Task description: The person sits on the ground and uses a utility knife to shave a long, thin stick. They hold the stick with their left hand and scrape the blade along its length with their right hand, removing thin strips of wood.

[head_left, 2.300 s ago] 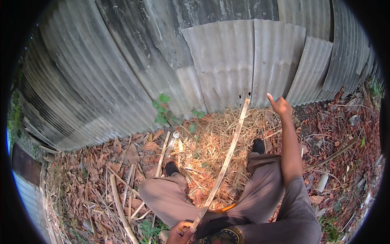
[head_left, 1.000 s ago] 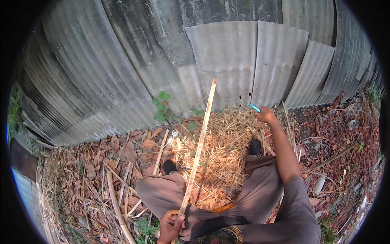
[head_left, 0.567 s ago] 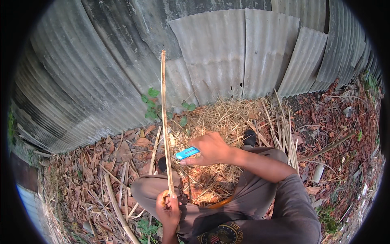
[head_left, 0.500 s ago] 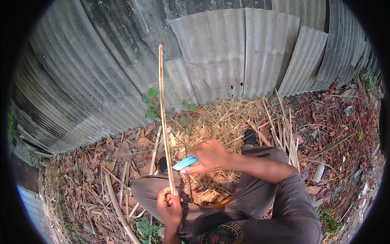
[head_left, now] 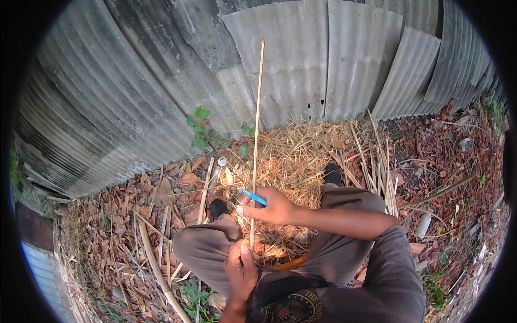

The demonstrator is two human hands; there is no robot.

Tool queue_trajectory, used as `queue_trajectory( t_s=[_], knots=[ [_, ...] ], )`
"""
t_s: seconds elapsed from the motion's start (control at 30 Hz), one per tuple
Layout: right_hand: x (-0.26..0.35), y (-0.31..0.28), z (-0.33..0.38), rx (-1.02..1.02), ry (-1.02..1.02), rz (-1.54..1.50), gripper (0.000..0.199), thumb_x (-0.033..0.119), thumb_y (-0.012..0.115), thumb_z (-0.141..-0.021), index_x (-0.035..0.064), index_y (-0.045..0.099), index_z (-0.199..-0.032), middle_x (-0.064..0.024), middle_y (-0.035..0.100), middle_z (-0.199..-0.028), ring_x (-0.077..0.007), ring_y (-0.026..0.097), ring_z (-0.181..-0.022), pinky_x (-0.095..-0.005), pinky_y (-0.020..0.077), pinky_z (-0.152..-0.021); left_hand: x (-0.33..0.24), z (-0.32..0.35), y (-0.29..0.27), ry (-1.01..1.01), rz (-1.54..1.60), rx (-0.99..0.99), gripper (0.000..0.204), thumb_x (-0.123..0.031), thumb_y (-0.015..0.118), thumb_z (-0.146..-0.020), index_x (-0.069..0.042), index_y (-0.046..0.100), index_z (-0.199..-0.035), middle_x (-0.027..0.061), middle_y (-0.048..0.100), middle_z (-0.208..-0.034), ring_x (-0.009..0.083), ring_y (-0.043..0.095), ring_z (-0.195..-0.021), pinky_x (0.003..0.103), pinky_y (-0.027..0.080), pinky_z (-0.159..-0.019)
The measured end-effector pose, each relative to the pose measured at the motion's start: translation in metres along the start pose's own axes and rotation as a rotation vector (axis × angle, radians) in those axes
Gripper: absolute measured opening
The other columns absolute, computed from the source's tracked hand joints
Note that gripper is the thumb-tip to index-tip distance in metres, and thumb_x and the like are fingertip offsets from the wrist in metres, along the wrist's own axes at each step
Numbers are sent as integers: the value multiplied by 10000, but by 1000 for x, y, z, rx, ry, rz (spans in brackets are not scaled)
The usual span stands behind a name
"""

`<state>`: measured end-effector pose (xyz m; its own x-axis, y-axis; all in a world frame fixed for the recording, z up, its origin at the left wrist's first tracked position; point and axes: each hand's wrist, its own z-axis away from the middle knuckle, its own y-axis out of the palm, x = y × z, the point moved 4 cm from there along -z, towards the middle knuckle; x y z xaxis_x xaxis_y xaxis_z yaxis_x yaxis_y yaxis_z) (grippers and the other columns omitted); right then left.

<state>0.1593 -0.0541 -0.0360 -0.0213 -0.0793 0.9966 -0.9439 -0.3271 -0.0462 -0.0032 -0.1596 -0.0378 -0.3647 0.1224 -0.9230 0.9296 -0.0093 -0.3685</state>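
Observation:
A long, thin, pale strip that looks like split bamboo [head_left: 258, 107] points away from me, almost straight. My left hand [head_left: 242, 269] is closed around its near end, thumb on top, above my lap. Farther up the strip, my right hand [head_left: 273, 206] grips a blue utility knife [head_left: 253, 197] that lies across it. The right thumb reaches to the left side of the strip. I cannot make out whether the blade touches the wood, since it is small and partly hidden.
Pale shavings [head_left: 296, 153] cover the ground between my feet. More strips [head_left: 381, 167] lie at the right, and a thicker stick [head_left: 156, 269] rests among dry leaves [head_left: 121, 231] at left. A corrugated metal fence [head_left: 285, 64] stands ahead, with a green plant [head_left: 200, 126] at its foot.
The strip has swung right and become more upright, its far end now farther right. My left hand has moved right and slightly up. The knife has turned and now crosses the strip.

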Motion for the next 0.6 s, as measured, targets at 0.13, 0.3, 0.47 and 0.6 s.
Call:
queue_trajectory(
  t_s=[0.13, 0.3, 0.47, 0.6],
  knots=[
    [-13, 1, -1, -48, 49, -101, 314, 361, 698, -878, 65, 619, -808, 70, 449, -593, -34, 385, -541, -247, 312, -476, 19, -1, 8, -155, 351, -174, 197, -177, 523, -991, 13, 573, -999, 51, 598, -691, 81, 552, -549, 212, 459, -501],
    [-7, -2, 2, -71, 17, -114, 322, 352, 690, -888, 67, 594, -771, 70, 443, -586, -33, 373, -519, -238, 296, -452, 33, -8, -3, -194, 345, -301, 102, -67, 597, -938, 32, 573, -946, 70, 630, -732, 90, 595, -600, 227, 512, -575],
    [-5, -3, 2, -61, 0, -103, 335, 360, 691, -889, 60, 585, -787, 66, 445, -586, -31, 379, -521, -235, 304, -446, 32, -4, 4, -119, 466, -215, 211, -87, 632, -916, 3, 539, -1083, 96, 633, -889, 110, 591, -634, 254, 536, -568],
    [-8, -4, 0, -109, -52, -120, 345, 367, 699, -882, 60, 577, -784, 65, 456, -593, -32, 395, -530, -233, 319, -452, 31, 1, 22, -205, 642, 2, 354, -60, 606, -927, -15, 416, -1222, 126, 636, -937, 134, 603, -639, 266, 533, -572]
  ],
)
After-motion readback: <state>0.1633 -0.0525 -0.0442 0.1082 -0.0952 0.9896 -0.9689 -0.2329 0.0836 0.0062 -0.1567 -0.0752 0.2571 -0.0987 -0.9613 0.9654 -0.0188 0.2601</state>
